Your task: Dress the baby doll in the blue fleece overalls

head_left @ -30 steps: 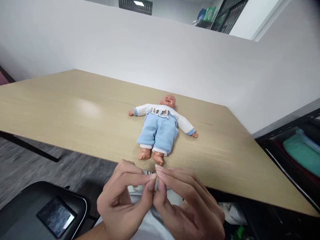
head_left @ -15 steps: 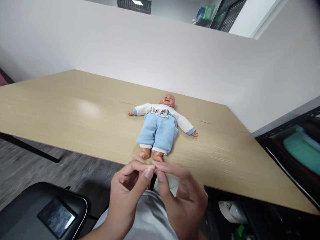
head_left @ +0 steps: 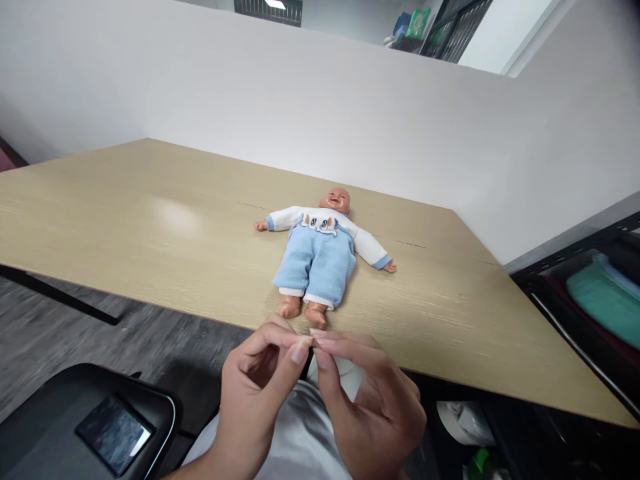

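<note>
A baby doll (head_left: 317, 253) in a white top and light blue trousers lies face up on the wooden table (head_left: 125, 220), arms spread and bare feet toward me. Just in front of its feet, at the table's near edge, my left hand (head_left: 265, 380) and my right hand (head_left: 365, 393) meet at the fingertips. Thumb and forefinger of each hand are pinched together. Whatever sits between the fingertips, if anything, is too small to make out. Neither hand grips the doll.
Behind the table rises a white wall (head_left: 250, 100). At the lower left, a phone (head_left: 115, 433) rests on a black seat (head_left: 45, 427). A dark shelf with a green cloth item (head_left: 605, 293) stands at the right. A white container (head_left: 463, 423) is under the table.
Both hands have lowered very slightly, and the fingers of my right hand have shifted a little at the pinch. The doll has stayed put.
</note>
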The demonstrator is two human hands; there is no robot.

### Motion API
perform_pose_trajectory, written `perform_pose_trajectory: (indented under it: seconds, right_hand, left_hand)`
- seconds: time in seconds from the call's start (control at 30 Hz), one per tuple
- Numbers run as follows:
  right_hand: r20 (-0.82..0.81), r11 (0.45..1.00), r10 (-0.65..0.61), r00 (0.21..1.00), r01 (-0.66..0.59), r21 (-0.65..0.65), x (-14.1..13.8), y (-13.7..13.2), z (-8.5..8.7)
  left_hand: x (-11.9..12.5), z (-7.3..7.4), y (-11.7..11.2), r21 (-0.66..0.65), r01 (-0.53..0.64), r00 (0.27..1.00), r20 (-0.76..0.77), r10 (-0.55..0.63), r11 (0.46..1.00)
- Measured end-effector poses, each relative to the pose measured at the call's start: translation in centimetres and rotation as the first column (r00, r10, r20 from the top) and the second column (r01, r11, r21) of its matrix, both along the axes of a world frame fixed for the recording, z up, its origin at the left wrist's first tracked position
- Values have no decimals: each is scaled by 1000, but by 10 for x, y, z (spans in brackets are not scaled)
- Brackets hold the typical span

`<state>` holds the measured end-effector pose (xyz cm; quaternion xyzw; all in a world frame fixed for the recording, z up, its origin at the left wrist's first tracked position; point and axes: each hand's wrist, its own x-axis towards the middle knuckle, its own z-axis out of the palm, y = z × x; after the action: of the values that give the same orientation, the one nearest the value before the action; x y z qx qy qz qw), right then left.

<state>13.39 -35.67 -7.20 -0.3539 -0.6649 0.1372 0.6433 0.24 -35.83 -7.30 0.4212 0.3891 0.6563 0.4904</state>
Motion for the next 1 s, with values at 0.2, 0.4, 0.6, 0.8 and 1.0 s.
perform_pose_trajectory:
  seconds: [0.2,0.4,0.6,0.8,1.0]
  right_hand:
    - [7,999,-26,1000,26,35,-2,0,3]
    - [39,996,-50,998,47,79,-2,2,5]
    - [43,992,-72,996,67,102,-2,0,3]
    - [63,996,-56,996,51,74,-1,0,4]
    - [86,995,-45,995,36,95,0,3,6]
  left_hand:
    - [1,0,-1,2,-12,1000,-11,12,1000]
    - [3,4,0,24,-23,1000,19,22,999]
    - [4,5,-3,37,-24,999,47,22,999]
    - [5,3,-3,49,-42,999,37,40,998]
    - [4,4,-2,79,-42,999,31,40,996]
